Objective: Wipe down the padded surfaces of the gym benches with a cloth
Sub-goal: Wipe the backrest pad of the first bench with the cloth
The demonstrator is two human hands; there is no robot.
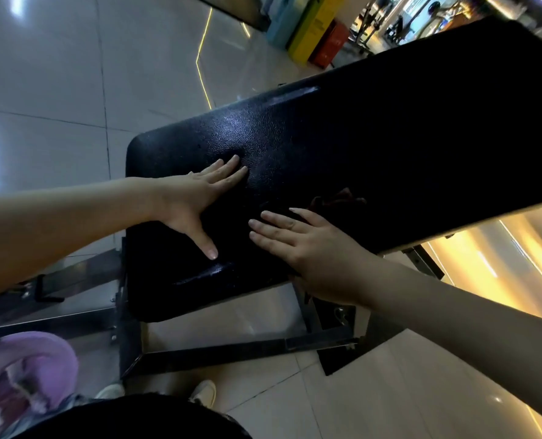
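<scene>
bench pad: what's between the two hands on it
In the head view, only bare black bench pad lies between the left hand and right hand; the dark cloth sits under the right hand.

Black pebbled bench pad [326,147], dark red cloth [336,198]
Pale grey floor tiles [57,74] are shown upper left; a blue box [282,23], yellow box [314,30] and red box [331,45] upper centre; purple fabric [26,369] lower left.

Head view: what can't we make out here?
Cloth: head view, mostly under the right hand, dark against the bench pad; extent unclear.
Pad's far end: head view, lost in shadow and cut by the right edge.
Bench frame: head view, largely hidden beneath the pad.
</scene>
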